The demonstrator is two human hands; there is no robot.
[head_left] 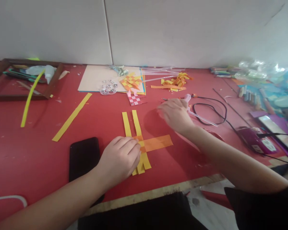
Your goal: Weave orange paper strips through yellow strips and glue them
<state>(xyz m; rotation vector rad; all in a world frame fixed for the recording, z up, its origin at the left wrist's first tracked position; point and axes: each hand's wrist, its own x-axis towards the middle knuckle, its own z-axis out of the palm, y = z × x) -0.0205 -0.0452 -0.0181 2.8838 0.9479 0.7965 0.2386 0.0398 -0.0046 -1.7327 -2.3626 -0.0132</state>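
My left hand (122, 155) presses, fingers curled together, on several narrow yellow paper strips (137, 123) on the red table. A wider orange paper strip (158, 143) crosses them and sticks out to the right; my fingers hide part of the crossing. My right hand (176, 113), smeared by motion, hovers to the upper right of the strips. Just behind it is a pink tool (187, 97), seemingly a glue gun, with a clear stick (204, 118) nearby. Whether the right fingers touch it is hidden.
A black phone (84, 156) lies beside my left wrist. Loose yellow strips (73, 116) are at left, near a wooden frame (26, 96). Woven paper fish (131, 82) and paper sheets (93, 78) lie at the back. A black cable (225, 111) loops to a purple power strip (254, 140).
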